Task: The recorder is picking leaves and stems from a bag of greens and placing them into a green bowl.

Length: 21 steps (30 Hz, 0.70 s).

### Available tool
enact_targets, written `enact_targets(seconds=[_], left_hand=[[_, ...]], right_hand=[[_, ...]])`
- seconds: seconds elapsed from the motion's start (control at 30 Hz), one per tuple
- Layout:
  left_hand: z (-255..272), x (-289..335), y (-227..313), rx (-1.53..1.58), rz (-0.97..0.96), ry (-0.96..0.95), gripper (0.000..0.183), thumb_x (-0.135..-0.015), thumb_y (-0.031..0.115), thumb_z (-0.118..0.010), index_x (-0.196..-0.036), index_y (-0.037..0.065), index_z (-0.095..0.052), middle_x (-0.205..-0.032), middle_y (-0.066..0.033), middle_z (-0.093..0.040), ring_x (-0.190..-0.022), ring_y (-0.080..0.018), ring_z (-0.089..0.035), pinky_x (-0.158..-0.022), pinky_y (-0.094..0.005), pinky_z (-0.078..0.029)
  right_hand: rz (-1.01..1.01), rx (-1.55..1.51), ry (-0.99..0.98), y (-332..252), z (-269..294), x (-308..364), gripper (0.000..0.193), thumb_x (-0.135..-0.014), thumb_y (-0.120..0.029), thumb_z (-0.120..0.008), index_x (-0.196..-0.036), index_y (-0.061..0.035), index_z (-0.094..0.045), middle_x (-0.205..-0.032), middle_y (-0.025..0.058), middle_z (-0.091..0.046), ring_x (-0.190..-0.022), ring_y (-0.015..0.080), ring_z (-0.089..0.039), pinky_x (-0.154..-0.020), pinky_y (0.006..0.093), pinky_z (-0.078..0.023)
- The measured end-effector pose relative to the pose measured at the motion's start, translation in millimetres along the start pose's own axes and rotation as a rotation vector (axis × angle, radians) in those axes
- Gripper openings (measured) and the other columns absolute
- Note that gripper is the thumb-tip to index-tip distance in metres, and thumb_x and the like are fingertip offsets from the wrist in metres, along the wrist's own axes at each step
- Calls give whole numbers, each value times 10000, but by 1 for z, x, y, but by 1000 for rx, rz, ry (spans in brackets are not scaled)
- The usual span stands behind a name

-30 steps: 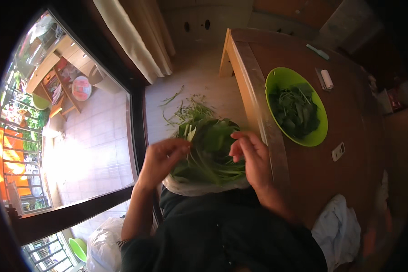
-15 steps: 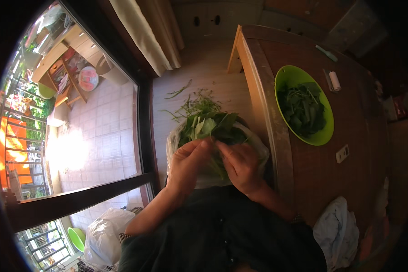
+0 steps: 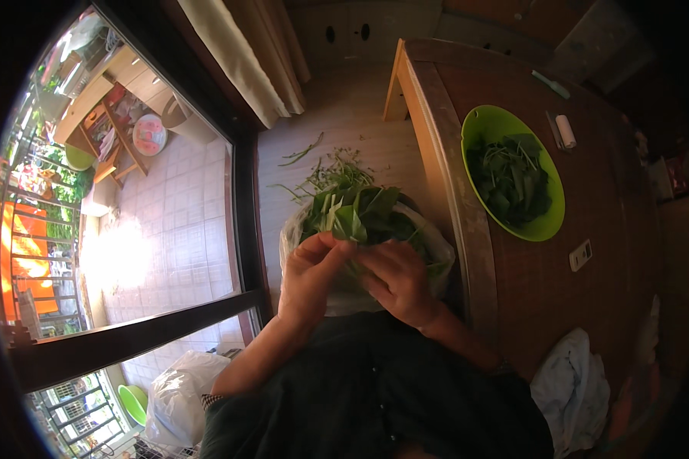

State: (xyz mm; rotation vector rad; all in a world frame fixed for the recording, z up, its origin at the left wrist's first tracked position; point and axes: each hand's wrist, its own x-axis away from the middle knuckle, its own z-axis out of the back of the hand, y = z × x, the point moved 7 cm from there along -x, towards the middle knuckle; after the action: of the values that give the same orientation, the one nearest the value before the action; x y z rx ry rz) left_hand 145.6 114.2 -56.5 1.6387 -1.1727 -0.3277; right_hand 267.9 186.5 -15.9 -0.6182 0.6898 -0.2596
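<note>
My left hand (image 3: 308, 277) pinches a sprig of leafy greens (image 3: 347, 223) between thumb and fingers, over an open translucent plastic bag (image 3: 290, 236). Right beside it, the fingertips of my right hand (image 3: 400, 281) are drawn together at the sprig's stem, almost touching the left thumb. The stem itself is mostly hidden by the fingers. More dark green leaves (image 3: 394, 222) fill the bag beneath both hands. Loose stems and scraps (image 3: 337, 170) lie on the floor just beyond the bag.
On the brown wooden table (image 3: 505, 279) to the right, a lime-green bowl (image 3: 553, 218) holds picked leaves. A small white device (image 3: 581, 255), a white roll (image 3: 565, 131) and a pale cloth (image 3: 570, 382) are there too. A glass door's dark frame (image 3: 246, 199) stands at left, with a white bag (image 3: 180, 394) beyond.
Both hands stay over the bag. My right hand has shifted slightly left and its fingers have closed in toward the left thumb; the leaves in my left hand have tilted.
</note>
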Motion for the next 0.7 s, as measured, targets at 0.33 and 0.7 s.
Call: enact_targets(seconds=[0.33,0.7], left_hand=[[-5,7,5,-259,-119,-137,46,-906,70,-665,-918,26,-658,-881,27,-656,-841,-26,-557,-753,-195,-451],[-6,6,-1,-392,-27,-202,116,-919,100,-653,-978,3,-676,-901,1,-674,-871,-58,-589,-793,-228,-468]], right_hand=[[-401,-719,-8,28,-5,3,287,-878,-73,-688,-1156,-30,-626,-1096,76,-592,-1030,185,-581,-882,324,-469],[-451,-819,29,26,-3,2,129,-909,-9,-654,-1033,-26,-628,-1023,12,-547,-944,68,-529,-793,217,-438]])
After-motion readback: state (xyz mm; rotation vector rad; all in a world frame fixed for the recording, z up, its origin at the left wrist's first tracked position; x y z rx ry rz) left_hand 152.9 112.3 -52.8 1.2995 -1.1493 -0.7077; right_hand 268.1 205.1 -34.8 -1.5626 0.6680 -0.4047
